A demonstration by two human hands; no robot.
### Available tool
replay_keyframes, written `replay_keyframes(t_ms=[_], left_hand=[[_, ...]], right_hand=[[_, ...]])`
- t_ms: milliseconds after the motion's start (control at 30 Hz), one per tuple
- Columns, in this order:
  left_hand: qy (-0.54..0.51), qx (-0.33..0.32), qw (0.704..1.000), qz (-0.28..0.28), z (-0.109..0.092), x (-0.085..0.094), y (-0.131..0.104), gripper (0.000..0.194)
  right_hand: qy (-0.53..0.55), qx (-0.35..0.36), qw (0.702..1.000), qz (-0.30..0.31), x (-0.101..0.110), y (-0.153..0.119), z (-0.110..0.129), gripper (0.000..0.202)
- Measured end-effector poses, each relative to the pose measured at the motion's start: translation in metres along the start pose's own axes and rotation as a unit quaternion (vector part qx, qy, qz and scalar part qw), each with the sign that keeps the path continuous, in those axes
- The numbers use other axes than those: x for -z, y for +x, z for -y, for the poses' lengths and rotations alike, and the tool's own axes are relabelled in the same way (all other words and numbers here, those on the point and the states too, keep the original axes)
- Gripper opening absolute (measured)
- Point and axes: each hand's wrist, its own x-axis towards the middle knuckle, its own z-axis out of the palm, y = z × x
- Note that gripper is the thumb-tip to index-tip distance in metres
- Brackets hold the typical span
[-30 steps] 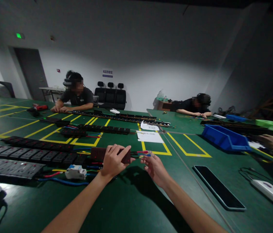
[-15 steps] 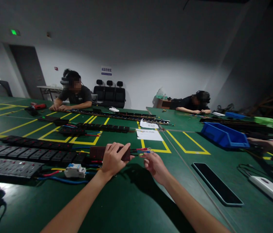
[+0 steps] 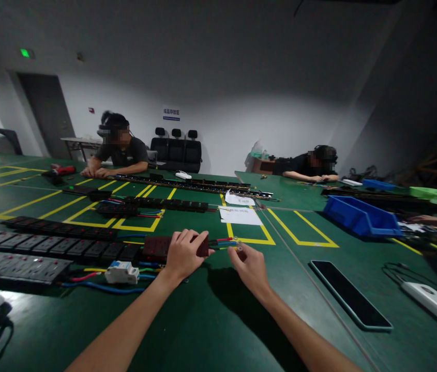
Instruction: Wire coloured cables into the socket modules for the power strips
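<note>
My left hand (image 3: 187,251) is wrapped over a dark reddish-brown block (image 3: 156,247), holding it from above on the table. Red, blue and yellow-green wires (image 3: 223,242) with ring terminals stick out of the block's right end. My right hand (image 3: 250,263) is closed, with thumb and forefinger pinched at a wire end; the exact grip is partly hidden by the fingers. Left of my left hand lie black socket strips (image 3: 86,247), a grey socket strip (image 3: 20,266) and a white-and-blue circuit breaker (image 3: 122,273) with thick wires attached.
A phone (image 3: 350,294) and a white power strip (image 3: 435,305) lie to the right. Beyond them are a blue bin (image 3: 361,217) and another person's hand (image 3: 431,221). White paper sheets (image 3: 240,216) lie ahead. Two people (image 3: 119,147) lean on the table's far side.
My right hand's fingers have drawn together at the wire ends. The wires' tips have shifted slightly. My left hand keeps its hold on the block. The neighbour's hand at right has moved.
</note>
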Motion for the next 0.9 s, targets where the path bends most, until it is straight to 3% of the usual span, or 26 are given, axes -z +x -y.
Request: replay_keyframes(t_ms=[167,600,900], left_hand=[[0.001,0.006,1.0,0.017,-0.001,-0.001,0.0,0.049],[0.0,0.003,1.0,0.014,-0.001,0.001,0.001,0.048],[0.003,0.008,1.0,0.022,-0.001,0.003,0.001,0.048]], right_hand=[[-0.113,0.043,0.992,-0.045,0.0,-0.005,0.003,0.04],[0.058,0.008,0.998,0.004,0.001,0.002,-0.001,0.041],[0.052,0.009,0.999,0.008,-0.003,0.002,-0.008,0.04]])
